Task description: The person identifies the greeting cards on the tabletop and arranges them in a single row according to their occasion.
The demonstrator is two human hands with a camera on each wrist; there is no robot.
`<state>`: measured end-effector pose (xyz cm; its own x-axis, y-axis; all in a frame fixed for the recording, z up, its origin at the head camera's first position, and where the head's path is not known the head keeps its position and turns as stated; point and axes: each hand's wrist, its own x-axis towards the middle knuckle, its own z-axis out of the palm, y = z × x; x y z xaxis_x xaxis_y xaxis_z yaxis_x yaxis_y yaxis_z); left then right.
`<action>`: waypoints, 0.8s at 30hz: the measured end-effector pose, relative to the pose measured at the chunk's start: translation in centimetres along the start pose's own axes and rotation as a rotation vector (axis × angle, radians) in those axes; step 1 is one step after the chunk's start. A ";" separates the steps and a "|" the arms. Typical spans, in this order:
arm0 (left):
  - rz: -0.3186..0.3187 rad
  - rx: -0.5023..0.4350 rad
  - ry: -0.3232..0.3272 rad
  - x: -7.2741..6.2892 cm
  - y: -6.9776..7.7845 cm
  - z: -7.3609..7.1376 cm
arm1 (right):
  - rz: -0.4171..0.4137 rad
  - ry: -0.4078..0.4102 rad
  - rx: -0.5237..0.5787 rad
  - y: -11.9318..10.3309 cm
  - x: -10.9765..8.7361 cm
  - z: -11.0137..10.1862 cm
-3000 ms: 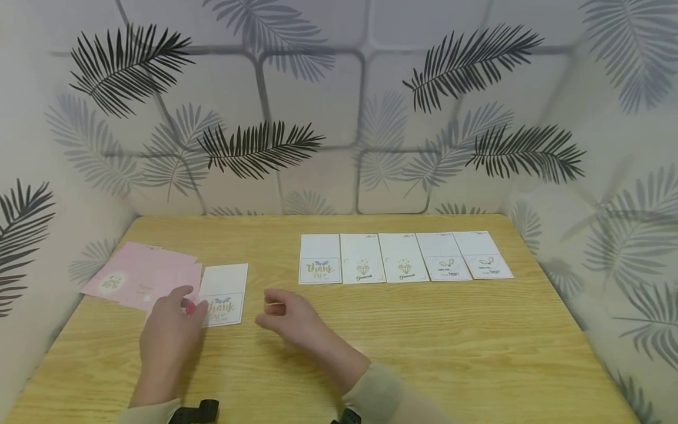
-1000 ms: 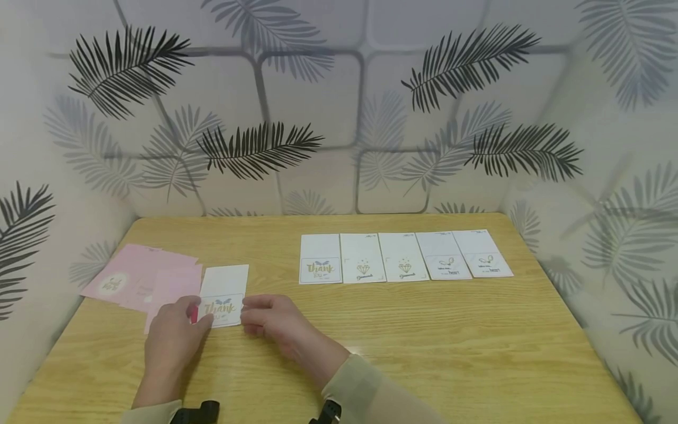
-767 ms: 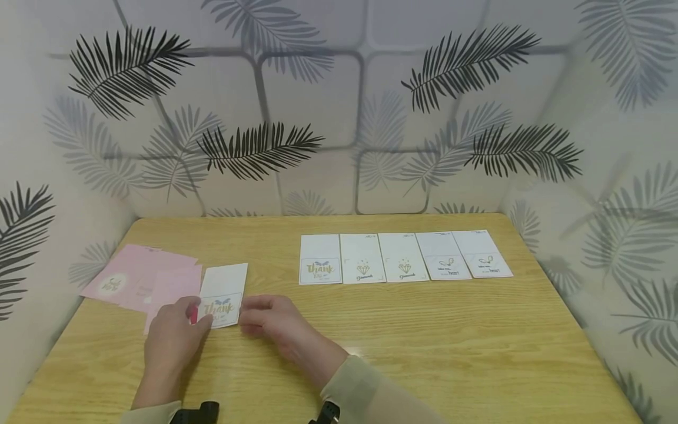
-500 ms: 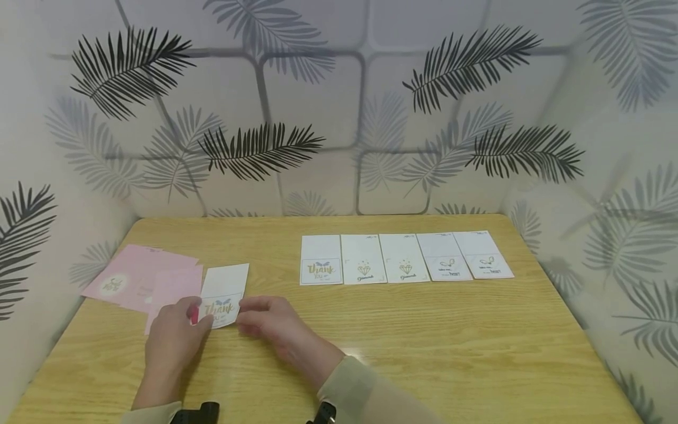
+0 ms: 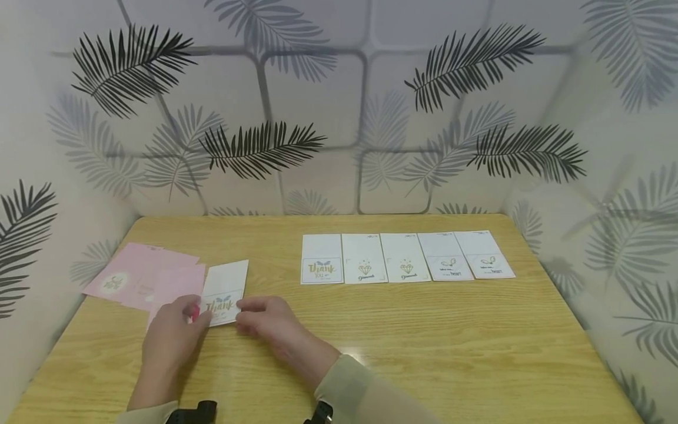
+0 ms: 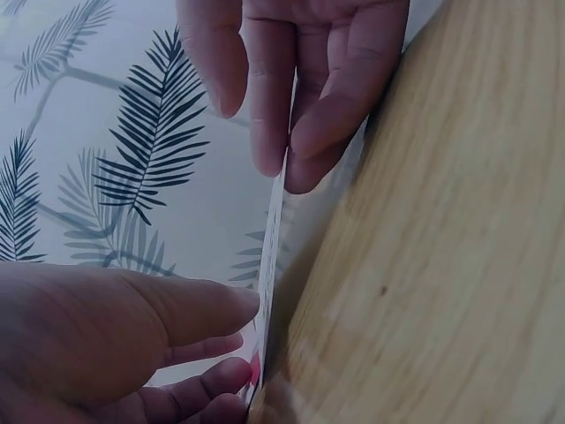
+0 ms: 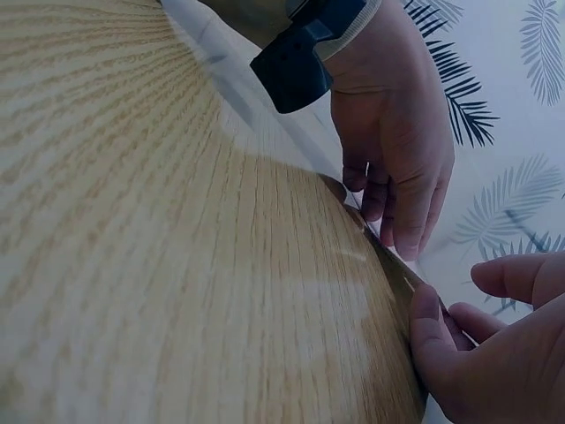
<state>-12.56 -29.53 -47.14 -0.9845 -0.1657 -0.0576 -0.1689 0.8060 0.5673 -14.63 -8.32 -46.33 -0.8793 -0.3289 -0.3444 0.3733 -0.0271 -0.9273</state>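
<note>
In the head view, a white "Thank you" card [image 5: 222,292] lies at left of centre, its lower right corner slightly raised. My left hand [image 5: 172,335] is at its lower left, thumb on the printed face and fingertips at the left edge. A small bright pink thing [image 5: 195,312] shows between that thumb and forefinger; its kind cannot be told. My right hand [image 5: 275,324] pinches the card's right edge. From the left wrist view, the card [image 6: 271,238] appears almost edge-on, with right-hand fingers [image 6: 322,124] on both sides of it.
Overlapping pink cards [image 5: 140,277] lie left of the hands. Several white cards stand in a row at the back right: another "Thank you" card [image 5: 322,259], diamond cards [image 5: 365,259] and heart cards [image 5: 446,257]. The wooden table [image 5: 424,335] meets leaf-patterned walls.
My right hand has come leftward from beside the card to its right edge and now lifts that side slightly. The left hand has stayed nearly in place at the left edge.
</note>
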 end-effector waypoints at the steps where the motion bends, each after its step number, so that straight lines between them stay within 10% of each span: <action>1: -0.004 -0.008 -0.003 0.0 0.1 -0.1 | -0.003 0.006 -0.002 0.0 0.0 -0.1; 24: -0.027 -0.169 0.062 -0.5 3.2 0.0 | -0.114 0.051 -0.094 -1.2 -1.0 -3.5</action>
<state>-12.60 -26.90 -45.28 -0.9740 -0.2248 -0.0272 -0.1798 0.6950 0.6962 -15.24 -4.67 -45.42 -0.9292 -0.2802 -0.2409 0.2430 0.0275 -0.9696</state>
